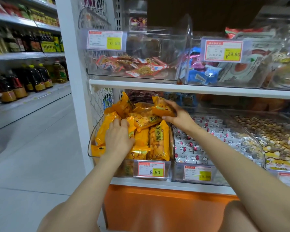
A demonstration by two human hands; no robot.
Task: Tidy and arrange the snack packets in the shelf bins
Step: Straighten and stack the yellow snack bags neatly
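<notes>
Lower shelf, three clear rigid plastic bins. The leftmost bin [89,148] holds glossy, crinkled yellow snack packets [157,143] (heaped; exact count unclear). The left hand [119,137] clasps one within the heap; the right hand [178,118] pinches a second packet [162,108], raised over the bin's rear.

Count log, positions referenced to the yellow-packet bin [91,148].

- Hands: 2. Left hand [119,138] and right hand [177,118], both in that bin.
- Yellow packets [158,143]: at least 8 visible in the bin; overlap bars an exact count.
- Clear bins [141,39]: 6. The yellow-packet bin, 2 to its right, 3 on the shelf above it.
- Price labels [151,169]: 5. 1 on the bin's front, 2 to its right (the far one cut by the frame edge), 2 above it.
- White packets [191,148], next bin right: too many to count.
- Bottles [40,76], left of the bin: likewise.
</notes>
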